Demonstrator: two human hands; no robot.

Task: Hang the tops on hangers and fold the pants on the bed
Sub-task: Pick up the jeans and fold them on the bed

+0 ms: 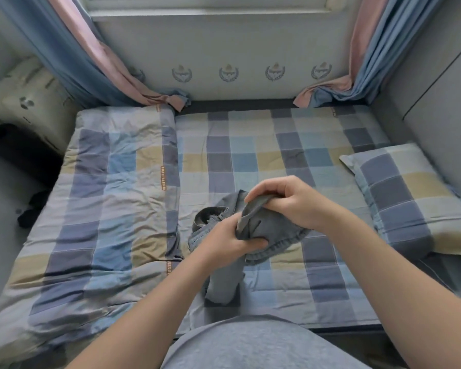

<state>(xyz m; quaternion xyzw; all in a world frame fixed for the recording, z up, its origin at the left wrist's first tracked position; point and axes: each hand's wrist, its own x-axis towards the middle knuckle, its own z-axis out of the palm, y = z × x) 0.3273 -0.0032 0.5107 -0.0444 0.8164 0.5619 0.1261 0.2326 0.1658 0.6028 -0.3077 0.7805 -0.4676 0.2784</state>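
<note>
The garment (pixel 274 230) is still bunched, so I am judging that it needs opening first. The left hand (pixel 224 243) should be keeping its grip while the right hand (pixel 290 203) is sliding away along one edge, until it shows whether it is a top or pants.

A quilt (pixel 112 187) is lying on the left of the bed (pixel 250 145). The left hand is gripping the grey denim from below. The garment is hanging between the hands, and its lower end seems to be resting on the bed. The right hand is pinching its upper fold. A pillow (pixel 410 198) is lying at the right.
</note>
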